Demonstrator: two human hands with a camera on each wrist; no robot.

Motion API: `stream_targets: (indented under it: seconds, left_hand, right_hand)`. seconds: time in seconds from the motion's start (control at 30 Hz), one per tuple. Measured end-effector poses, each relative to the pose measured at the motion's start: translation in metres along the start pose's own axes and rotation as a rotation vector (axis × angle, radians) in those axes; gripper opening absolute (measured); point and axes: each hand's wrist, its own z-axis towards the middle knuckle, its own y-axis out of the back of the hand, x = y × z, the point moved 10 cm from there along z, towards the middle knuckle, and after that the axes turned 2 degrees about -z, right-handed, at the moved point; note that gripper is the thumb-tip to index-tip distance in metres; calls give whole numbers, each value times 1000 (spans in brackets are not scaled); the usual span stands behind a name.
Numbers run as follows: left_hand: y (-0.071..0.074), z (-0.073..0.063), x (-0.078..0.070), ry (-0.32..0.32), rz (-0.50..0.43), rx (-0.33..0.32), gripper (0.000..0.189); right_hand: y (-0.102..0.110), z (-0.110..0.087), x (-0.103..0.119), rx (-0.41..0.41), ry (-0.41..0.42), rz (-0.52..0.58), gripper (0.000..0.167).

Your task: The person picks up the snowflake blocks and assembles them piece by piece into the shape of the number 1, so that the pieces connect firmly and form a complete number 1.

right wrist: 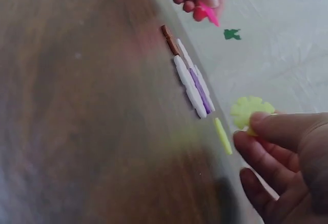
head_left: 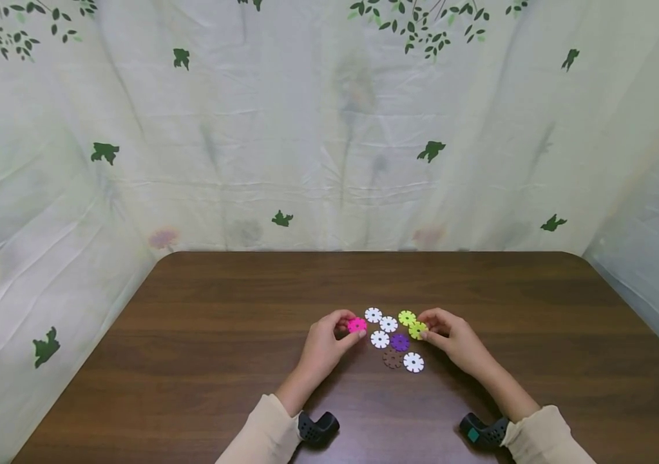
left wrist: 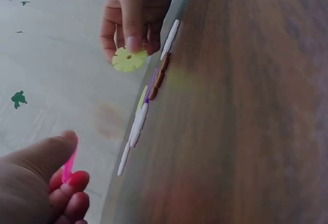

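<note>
My left hand (head_left: 324, 343) pinches a pink notched disc (head_left: 357, 325) between thumb and fingers, held up above the table in the left wrist view. On the other side, my right hand (head_left: 453, 338) pinches a yellow-green notched disc (head_left: 417, 330), also raised off the surface. Between the hands, several flower-like discs lie flat on the table: white ones, such as the white disc (head_left: 413, 362) at the front, a purple disc (head_left: 400, 341), a brown disc (head_left: 391, 359) that nearly blends with the wood, and a second yellow-green disc (head_left: 406, 318) behind the held one.
The discs lie on a brown wooden table (head_left: 236, 309) with rounded far corners. A white curtain (head_left: 306, 142) printed with green leaves hangs behind it and along both sides. Each wrist wears a black camera mount, the left mount (head_left: 319, 429) near the front of the table.
</note>
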Motion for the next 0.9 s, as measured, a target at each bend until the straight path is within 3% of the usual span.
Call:
stream_targets:
  seconds: [0.1, 0.33, 0.5, 0.9]
  left_hand:
    - [2, 1, -4, -29, -3, -20, 27]
    - [9, 2, -15, -92, -13, -61, 26]
    - [16, 4, -23, -140, -37, -89, 26]
    - [16, 3, -43, -261, 2, -76, 29]
  right_hand:
    - [4, 1, 14, -12, 25, 40, 18]
    - [3, 11, 6, -15, 29, 70, 15]
    - [4, 19, 16, -22, 56, 93, 14]
    - [-8, 32, 47, 9, 85, 183, 10]
